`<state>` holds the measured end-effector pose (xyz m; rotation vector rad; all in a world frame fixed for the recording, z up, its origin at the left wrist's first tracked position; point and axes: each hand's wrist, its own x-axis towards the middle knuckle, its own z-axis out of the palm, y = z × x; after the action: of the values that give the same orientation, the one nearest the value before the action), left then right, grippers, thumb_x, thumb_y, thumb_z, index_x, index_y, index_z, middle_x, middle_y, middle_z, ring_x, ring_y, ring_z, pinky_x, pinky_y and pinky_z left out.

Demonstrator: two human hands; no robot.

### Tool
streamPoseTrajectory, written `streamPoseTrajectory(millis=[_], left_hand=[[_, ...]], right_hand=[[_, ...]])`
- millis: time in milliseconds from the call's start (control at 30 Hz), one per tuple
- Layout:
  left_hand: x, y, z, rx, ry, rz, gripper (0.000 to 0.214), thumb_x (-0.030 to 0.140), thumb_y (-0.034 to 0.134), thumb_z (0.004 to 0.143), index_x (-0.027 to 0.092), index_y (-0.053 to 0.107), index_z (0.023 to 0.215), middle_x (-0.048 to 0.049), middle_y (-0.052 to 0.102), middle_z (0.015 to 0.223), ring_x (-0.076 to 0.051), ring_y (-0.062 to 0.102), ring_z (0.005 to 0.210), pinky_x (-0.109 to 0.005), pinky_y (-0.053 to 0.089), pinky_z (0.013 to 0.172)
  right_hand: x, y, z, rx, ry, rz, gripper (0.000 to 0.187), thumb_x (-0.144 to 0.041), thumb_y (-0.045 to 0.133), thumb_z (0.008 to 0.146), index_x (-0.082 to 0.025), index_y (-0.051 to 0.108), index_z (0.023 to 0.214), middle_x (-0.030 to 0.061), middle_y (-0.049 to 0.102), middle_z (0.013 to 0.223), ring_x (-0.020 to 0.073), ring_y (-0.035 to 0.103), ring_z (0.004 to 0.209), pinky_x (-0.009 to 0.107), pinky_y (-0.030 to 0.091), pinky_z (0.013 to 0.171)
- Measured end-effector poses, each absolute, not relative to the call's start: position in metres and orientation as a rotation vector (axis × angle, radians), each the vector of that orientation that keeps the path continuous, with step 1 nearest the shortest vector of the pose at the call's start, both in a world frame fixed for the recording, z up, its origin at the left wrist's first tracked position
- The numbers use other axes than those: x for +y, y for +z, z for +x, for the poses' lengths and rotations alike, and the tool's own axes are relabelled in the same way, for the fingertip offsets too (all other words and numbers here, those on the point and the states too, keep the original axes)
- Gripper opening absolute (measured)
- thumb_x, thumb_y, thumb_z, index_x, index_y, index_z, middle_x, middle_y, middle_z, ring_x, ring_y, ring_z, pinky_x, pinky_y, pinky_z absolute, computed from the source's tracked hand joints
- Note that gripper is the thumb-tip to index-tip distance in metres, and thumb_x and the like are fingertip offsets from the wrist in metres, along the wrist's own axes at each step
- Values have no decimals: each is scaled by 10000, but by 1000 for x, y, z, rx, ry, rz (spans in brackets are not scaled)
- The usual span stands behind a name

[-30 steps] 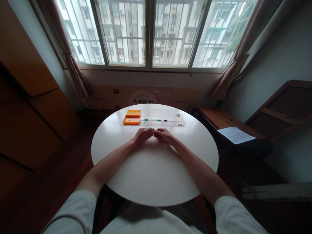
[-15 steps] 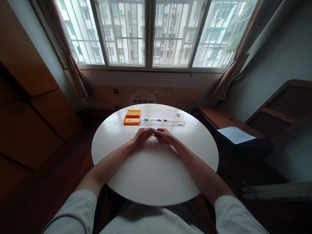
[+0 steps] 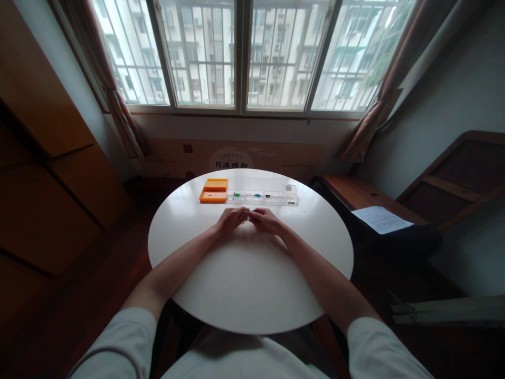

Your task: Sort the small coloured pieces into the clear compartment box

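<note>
My left hand (image 3: 230, 219) and my right hand (image 3: 265, 219) rest together on the round white table (image 3: 252, 273), fingertips meeting. Both are closed round a small multicoloured piece (image 3: 246, 214) with green, yellow and blue showing between the fingers; its shape is too small to make out. Just beyond the hands lies a row of clear plastic compartments (image 3: 262, 196) with tiny coloured bits inside. An orange tray (image 3: 213, 190) sits at the row's left end.
A low wooden bench (image 3: 355, 192) with a sheet of paper (image 3: 381, 218) stands right of the table. Wooden cabinets (image 3: 47, 173) line the left wall. A barred window (image 3: 244, 52) and a cardboard box (image 3: 232, 158) are behind the table.
The hands stay in the same place; only the fingers shift slightly round the small piece.
</note>
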<state>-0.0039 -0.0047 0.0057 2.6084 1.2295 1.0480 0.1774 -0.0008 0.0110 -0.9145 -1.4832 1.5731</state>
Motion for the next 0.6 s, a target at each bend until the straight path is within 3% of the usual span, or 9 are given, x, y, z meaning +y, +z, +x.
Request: streamPoseTrajectory(millis=[233,600], left_hand=[[-5,7,-3,1286,1040,2604,373,487,408,862,186,603,959,18,591,601,-83,501,511,-182,312,513],[-4,6,-3,1289,1032,2625,326,452,427,862,194,594,971,24,592,615,-80,496,515,-183,311,520]], right_hand=[[3,7,179,-1445,1605,-881,337,-447,716,606,-143,627,721,19,593,634,92,503,569,227,368,536],[2,7,180,-1439,1623,-857,306,-414,708,632,-135,626,728,17,588,634,90,504,568,227,361,538]])
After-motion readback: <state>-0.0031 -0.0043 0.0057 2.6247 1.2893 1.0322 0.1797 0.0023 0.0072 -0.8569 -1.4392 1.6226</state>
